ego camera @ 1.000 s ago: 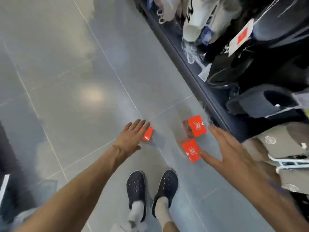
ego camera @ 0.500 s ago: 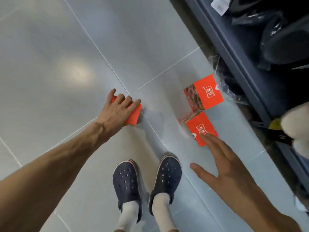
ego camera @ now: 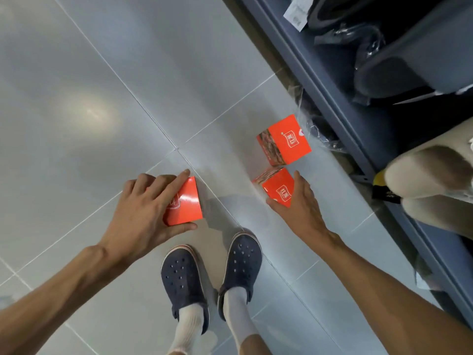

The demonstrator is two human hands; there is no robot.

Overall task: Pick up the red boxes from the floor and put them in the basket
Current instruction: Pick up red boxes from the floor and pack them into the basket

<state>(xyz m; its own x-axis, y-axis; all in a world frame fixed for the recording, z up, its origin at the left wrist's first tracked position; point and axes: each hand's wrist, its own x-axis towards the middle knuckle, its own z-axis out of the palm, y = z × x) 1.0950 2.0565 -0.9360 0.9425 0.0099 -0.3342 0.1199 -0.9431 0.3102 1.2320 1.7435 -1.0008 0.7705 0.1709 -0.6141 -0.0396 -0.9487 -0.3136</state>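
Three glossy red cardboard boxes with white printed emblems lie on the grey tiled floor (ego camera: pixel 107 73).

The left red box (ego camera: pixel 185 203) sits at about 9 o'clock from frame centre, just past a crossing of grout lines. The left hand (ego camera: pixel 143 211) is clasped around it: fingers draped over the top face and far edge, thumb pressed against the near lower edge. Whether the box is lifted clear of the floor cannot be told.

The near right red box (ego camera: pixel 277 188) lies at about 3 o'clock from centre, with a photographic side panel showing on its upper left. The right hand (ego camera: pixel 300 208) is closing on it: fingers run along its right side and the thumb tip touches its near corner. The grip looks partial; the box rests on the floor.

The far right red box (ego camera: pixel 285 142) stands at 12 o'clock from the near right one, their corners nearly touching. No hand contacts it. Crumpled clear plastic wrap (ego camera: pixel 317 134) lies just beside it at 3 o'clock.

A dark blue-grey shelf rail (ego camera: pixel 320 80) runs diagonally from 12 o'clock down to 4 o'clock. Behind it sit dark footwear (ego camera: pixel 409 60) and a pair of beige shoes (ego camera: pixel 430 180), with a white paper tag (ego camera: pixel 297 14) at the top edge.

At 6 o'clock stand the person's feet in navy perforated clogs (ego camera: pixel 212 275) with white socks (ego camera: pixel 189 326), toes pointing toward the boxes. Both bare forearms enter from the lower corners.
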